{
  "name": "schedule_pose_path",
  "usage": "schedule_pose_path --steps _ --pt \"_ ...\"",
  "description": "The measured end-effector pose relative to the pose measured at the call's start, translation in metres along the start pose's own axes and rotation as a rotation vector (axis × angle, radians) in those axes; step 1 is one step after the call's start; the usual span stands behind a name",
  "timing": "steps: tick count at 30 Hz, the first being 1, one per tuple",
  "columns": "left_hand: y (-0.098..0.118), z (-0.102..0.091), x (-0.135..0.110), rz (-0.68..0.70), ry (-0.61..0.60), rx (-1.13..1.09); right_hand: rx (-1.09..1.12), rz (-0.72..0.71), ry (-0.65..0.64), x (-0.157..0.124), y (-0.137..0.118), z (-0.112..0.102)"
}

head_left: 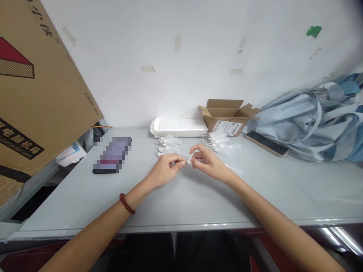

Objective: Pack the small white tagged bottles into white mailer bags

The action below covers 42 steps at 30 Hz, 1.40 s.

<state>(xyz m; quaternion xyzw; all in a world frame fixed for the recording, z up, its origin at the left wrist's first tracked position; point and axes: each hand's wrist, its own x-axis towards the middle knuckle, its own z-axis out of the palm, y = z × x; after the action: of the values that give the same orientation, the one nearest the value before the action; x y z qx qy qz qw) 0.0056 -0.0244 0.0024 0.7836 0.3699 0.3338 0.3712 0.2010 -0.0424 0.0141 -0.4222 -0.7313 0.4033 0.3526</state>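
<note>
Two bare hands meet above the middle of a pale grey table (181, 204). The left hand (164, 170), with a red bead bracelet (126, 203) at its wrist, and the right hand (208, 162) both pinch one small white plastic piece (188, 161) between their fingertips, just above the tabletop. Behind the hands lie two clusters of similar white pieces (168, 145), left and right. Farther back sit a stack of white rectangular trays (180, 127) and an open brown cardboard box (227, 115).
</note>
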Motion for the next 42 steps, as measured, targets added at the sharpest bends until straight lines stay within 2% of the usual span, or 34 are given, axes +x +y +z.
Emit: schedule_pose_path --steps 4,9,14,23,31,42 --pt "0.000 -0.003 0.003 -0.040 -0.015 -0.054 -0.081 -0.001 0.000 0.002 -0.003 -0.004" --pt "0.001 -0.015 0.006 -0.093 0.032 -0.132 -0.209 0.057 0.069 0.003 -0.007 -0.016" --pt "-0.001 -0.022 0.008 -0.167 0.064 -0.176 -0.204 0.049 0.083 0.004 -0.009 -0.022" --pt "0.005 -0.018 0.006 -0.205 0.064 -0.198 -0.263 -0.027 0.129 0.006 0.004 -0.011" --pt "-0.003 -0.012 0.004 -0.222 0.071 -0.173 -0.368 -0.126 0.213 0.005 0.012 0.000" --pt "-0.006 -0.008 0.003 -0.184 0.086 -0.111 -0.342 -0.093 0.217 0.005 0.011 0.002"
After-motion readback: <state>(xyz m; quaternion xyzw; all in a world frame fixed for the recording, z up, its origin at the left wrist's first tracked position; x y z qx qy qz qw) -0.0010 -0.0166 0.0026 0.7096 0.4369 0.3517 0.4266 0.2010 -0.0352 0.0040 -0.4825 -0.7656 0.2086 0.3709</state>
